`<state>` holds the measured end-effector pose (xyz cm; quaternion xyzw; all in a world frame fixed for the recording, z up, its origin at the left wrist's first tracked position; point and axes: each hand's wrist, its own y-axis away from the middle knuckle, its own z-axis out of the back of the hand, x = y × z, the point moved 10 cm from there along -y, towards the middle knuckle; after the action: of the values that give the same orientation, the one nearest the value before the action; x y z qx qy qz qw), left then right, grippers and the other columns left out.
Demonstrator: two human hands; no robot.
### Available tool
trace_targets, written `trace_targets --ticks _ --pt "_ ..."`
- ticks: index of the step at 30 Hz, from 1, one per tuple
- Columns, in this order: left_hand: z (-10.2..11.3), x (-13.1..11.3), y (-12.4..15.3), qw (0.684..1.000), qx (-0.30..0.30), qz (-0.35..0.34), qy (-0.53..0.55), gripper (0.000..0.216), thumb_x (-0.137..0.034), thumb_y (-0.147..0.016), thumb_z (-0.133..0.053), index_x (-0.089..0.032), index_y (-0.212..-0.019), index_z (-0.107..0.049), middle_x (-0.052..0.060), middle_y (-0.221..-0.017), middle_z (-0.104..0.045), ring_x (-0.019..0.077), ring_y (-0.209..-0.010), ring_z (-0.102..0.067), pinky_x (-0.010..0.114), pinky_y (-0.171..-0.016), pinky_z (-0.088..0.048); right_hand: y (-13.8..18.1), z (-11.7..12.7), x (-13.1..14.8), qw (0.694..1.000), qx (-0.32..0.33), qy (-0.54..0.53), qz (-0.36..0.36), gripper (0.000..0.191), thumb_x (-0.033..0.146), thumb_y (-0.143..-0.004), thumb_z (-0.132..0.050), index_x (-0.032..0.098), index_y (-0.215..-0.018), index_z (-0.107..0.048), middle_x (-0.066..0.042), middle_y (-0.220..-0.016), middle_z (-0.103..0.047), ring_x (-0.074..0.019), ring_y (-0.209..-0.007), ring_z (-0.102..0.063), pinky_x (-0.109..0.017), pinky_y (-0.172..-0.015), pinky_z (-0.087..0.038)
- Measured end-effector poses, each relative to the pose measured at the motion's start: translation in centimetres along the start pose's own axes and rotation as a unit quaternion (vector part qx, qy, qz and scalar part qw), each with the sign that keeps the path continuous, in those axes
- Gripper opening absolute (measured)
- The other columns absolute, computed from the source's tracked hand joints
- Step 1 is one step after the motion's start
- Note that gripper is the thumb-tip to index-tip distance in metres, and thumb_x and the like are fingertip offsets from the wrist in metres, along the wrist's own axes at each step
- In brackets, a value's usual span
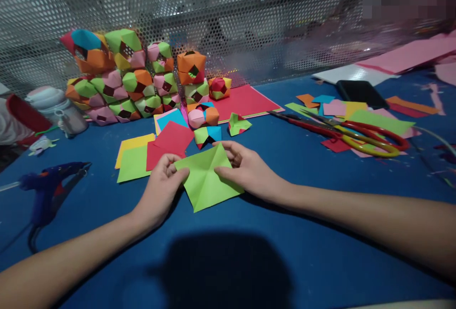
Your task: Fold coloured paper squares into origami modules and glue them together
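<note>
A square of green paper (pixel 203 185) with crease lines across it is held between my two hands, just above the blue table. My left hand (pixel 162 183) pinches its left edge, thumb on top. On the right side, my right hand (pixel 247 171) grips the sheet with the thumb over its face and the fingers curled behind. Beyond the paper lie a small folded green and red piece (pixel 238 125) and a folded green and blue piece (pixel 207 136). Loose red squares (pixel 171 140) and a green square (pixel 133 164) rest behind my left hand.
Folded paper balls (pixel 137 83) are stacked against a perforated metal screen (pixel 249 24). A blue glue gun (pixel 50 185) lies at left, near a white lidded cup (pixel 59 109). At right are scissors (pixel 370 143), paper scraps (pixel 388 121) and a black phone (pixel 361 93).
</note>
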<state>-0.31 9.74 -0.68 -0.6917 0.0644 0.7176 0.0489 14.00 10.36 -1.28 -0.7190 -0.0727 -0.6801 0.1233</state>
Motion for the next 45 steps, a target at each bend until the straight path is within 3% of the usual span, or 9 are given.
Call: trace_targets --ticks 6,15,20,25,28,33,38,42,45 --pt "1.3 -1.2 -0.4 0.971 -0.021 -0.077 -0.225 0.012 -0.023 -0.076 -0.058 -0.017 -0.084 -0.053 -0.003 -0.072 -0.054 0.0102 -0.064 -0.050 0.022 -0.060 -0.040 0.3 0.5 1.1 0.990 -0.014 0.125 0.069 0.040 0.012 -0.072 -0.056 0.016 -0.112 -0.050 -0.006 -0.101 -0.064 -0.0172 -0.086 -0.063 -0.031 -0.072 -0.052" --pt "1.2 -1.9 -0.3 0.933 0.029 -0.103 -0.345 0.024 -0.033 -0.085 -0.046 -0.018 -0.073 -0.060 0.003 -0.078 -0.061 0.0176 -0.078 -0.055 0.028 -0.069 -0.040 0.9 -0.1 1.8 0.962 0.000 0.248 0.119 0.035 0.018 -0.076 -0.058 0.017 -0.110 -0.053 -0.004 -0.093 -0.064 -0.0172 -0.081 -0.061 -0.030 -0.068 -0.050" --pt "1.1 -1.9 -0.3 0.922 0.049 -0.091 -0.374 0.026 -0.026 -0.082 -0.045 -0.018 -0.058 -0.050 0.000 -0.065 -0.053 0.0150 -0.067 -0.050 0.028 -0.063 -0.038 -0.3 0.4 0.7 0.983 0.035 0.173 0.059 0.034 0.019 -0.073 -0.061 0.017 -0.107 -0.054 -0.004 -0.094 -0.065 -0.0181 -0.084 -0.062 -0.031 -0.069 -0.053" --pt "0.0 -1.7 0.1 0.885 0.083 -0.148 -0.433 0.014 -0.021 -0.079 -0.050 -0.017 -0.070 -0.060 0.000 -0.072 -0.058 0.0159 -0.074 -0.052 0.029 -0.069 -0.038 -1.0 1.0 0.2 0.981 0.042 0.184 0.040 0.037 0.018 -0.073 -0.059 0.018 -0.109 -0.054 -0.004 -0.094 -0.066 -0.0177 -0.080 -0.063 -0.030 -0.065 -0.052" --pt "0.1 -1.6 0.2 0.877 0.074 -0.158 -0.448 0.011 -0.020 -0.078 -0.052 -0.017 -0.073 -0.061 0.001 -0.072 -0.058 0.0162 -0.073 -0.052 0.030 -0.068 -0.038 -0.2 0.7 2.0 0.942 0.029 0.303 0.143 0.030 0.015 -0.075 -0.054 0.018 -0.105 -0.058 -0.004 -0.094 -0.065 -0.0172 -0.081 -0.061 -0.030 -0.069 -0.050" --pt "0.1 -1.5 0.0 0.887 0.088 -0.136 -0.433 0.013 -0.019 -0.079 -0.051 -0.017 -0.073 -0.062 0.001 -0.075 -0.060 0.0165 -0.076 -0.053 0.030 -0.070 -0.040 3.0 -2.5 4.0 0.823 0.110 0.438 0.344 0.015 0.018 -0.084 -0.047 0.020 -0.089 -0.061 -0.006 -0.087 -0.066 -0.0194 -0.082 -0.057 -0.036 -0.072 -0.043" --pt "0.2 -1.3 -0.2 0.891 0.107 -0.127 -0.423 0.013 -0.019 -0.079 -0.051 -0.017 -0.074 -0.063 0.001 -0.076 -0.060 0.0163 -0.078 -0.055 0.030 -0.073 -0.041 5.3 -4.5 3.1 0.709 0.188 0.531 0.425 0.022 0.019 -0.090 -0.040 0.021 -0.098 -0.060 -0.007 -0.101 -0.067 -0.0203 -0.089 -0.056 -0.036 -0.074 -0.039" --pt "0.2 -1.1 -0.3 0.894 0.118 -0.119 -0.416 0.012 -0.018 -0.078 -0.052 -0.017 -0.075 -0.063 0.001 -0.076 -0.059 0.0150 -0.076 -0.055 0.029 -0.073 -0.043 6.3 -5.5 3.0 0.673 0.200 0.562 0.438 0.021 0.017 -0.091 -0.040 0.019 -0.102 -0.058 -0.006 -0.099 -0.068 -0.0178 -0.089 -0.056 -0.034 -0.076 -0.038" --pt "0.2 -1.0 -0.3 0.894 0.122 -0.117 -0.415 0.011 -0.018 -0.078 -0.053 -0.017 -0.075 -0.063 0.001 -0.076 -0.059 0.0145 -0.076 -0.056 0.028 -0.072 -0.043 6.8 -6.0 3.6 0.687 0.165 0.562 0.429 0.018 0.016 -0.090 -0.043 0.015 -0.097 -0.059 -0.007 -0.100 -0.068 -0.0191 -0.088 -0.057 -0.035 -0.075 -0.040"
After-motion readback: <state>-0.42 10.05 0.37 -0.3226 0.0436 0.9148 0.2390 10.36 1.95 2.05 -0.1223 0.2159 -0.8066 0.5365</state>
